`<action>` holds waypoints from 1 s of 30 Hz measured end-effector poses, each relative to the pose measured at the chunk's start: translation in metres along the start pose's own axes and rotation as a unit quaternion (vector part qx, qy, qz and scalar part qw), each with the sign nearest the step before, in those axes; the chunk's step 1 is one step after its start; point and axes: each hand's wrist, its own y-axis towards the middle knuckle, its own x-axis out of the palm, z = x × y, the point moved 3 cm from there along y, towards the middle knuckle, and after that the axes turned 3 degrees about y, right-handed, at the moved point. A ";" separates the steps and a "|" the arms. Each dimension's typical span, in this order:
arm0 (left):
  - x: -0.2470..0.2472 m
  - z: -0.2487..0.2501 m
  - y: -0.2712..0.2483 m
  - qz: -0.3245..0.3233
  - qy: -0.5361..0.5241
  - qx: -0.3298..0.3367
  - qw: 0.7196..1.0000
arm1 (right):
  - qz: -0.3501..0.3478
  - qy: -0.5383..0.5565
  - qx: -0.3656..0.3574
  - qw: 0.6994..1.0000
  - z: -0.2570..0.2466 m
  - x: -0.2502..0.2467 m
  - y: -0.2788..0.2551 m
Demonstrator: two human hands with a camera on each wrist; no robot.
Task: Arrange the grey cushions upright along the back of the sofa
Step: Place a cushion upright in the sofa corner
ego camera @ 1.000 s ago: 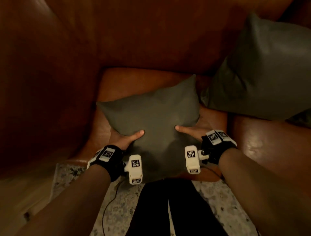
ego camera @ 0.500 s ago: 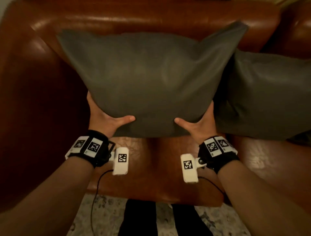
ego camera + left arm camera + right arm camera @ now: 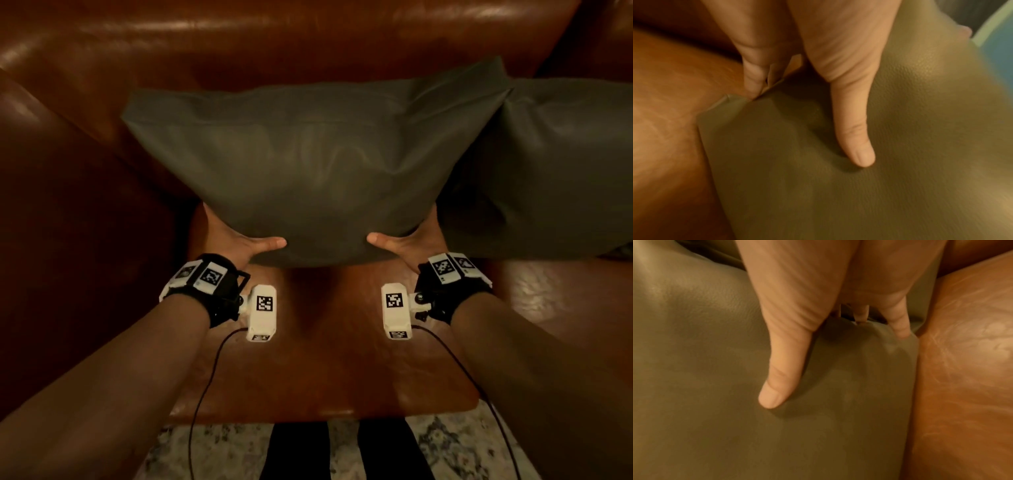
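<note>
Both hands hold one grey cushion point(image 3: 315, 164) by its lower corners, upright in front of the brown sofa's point(image 3: 274, 44) back. The left hand point(image 3: 239, 245) pinches its corner, thumb lying across the front and fingers tucked behind; the right hand point(image 3: 407, 243) grips the opposite corner the same way. A second cushion point(image 3: 555, 164) leans against the sofa back, touching the first cushion's right edge.

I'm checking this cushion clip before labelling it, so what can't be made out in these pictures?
- Head view: fingers of the left hand and right hand, hidden behind the held cushion.
- Head view: second cushion, cut off by the right edge.
- Wrist views: whether the held cushion touches the sofa back.
</note>
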 end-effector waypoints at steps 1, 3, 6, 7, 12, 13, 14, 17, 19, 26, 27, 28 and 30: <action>0.001 0.003 -0.002 -0.001 -0.001 0.001 1.000 | -0.001 0.000 0.005 1.000 0.002 0.000 -0.002; 0.003 0.006 -0.006 -0.007 -0.006 0.010 1.000 | 0.004 -0.007 0.013 1.000 0.006 -0.001 -0.002; 0.008 0.010 -0.007 -0.016 -0.017 0.038 0.999 | 0.004 -0.005 0.029 1.000 0.007 0.002 0.001; 0.009 0.011 -0.007 -0.018 -0.014 0.043 0.999 | 0.004 -0.008 0.031 0.999 0.008 0.003 0.003; 0.004 0.008 0.008 -0.036 0.024 0.022 0.999 | -0.011 -0.027 0.027 0.999 0.008 0.013 0.005; 0.001 0.009 0.010 -0.040 0.021 0.017 0.999 | -0.014 -0.025 0.028 0.999 0.006 0.014 0.004; -0.001 0.007 0.011 -0.044 0.015 0.011 0.999 | -0.014 -0.020 0.024 0.999 0.005 0.014 0.002; -0.007 0.000 0.001 -0.035 -0.001 0.003 0.999 | -0.006 0.013 0.012 1.000 0.006 0.006 -0.010; -0.013 -0.010 -0.005 -0.024 -0.027 -0.001 0.999 | -0.008 0.070 0.032 0.997 0.007 -0.002 -0.021; -0.019 0.001 0.014 -0.043 -0.028 0.064 0.997 | -0.033 0.183 0.052 0.981 -0.003 0.003 -0.019; -0.019 0.006 0.015 -0.052 -0.033 0.071 0.996 | -0.033 0.196 0.062 0.978 -0.003 0.007 -0.017; -0.020 0.010 0.014 -0.060 -0.038 0.073 0.995 | -0.031 0.209 0.073 0.975 -0.003 0.010 -0.017; -0.026 0.016 0.008 -0.063 -0.030 0.081 0.994 | -0.028 0.235 0.085 0.968 -0.004 0.018 -0.022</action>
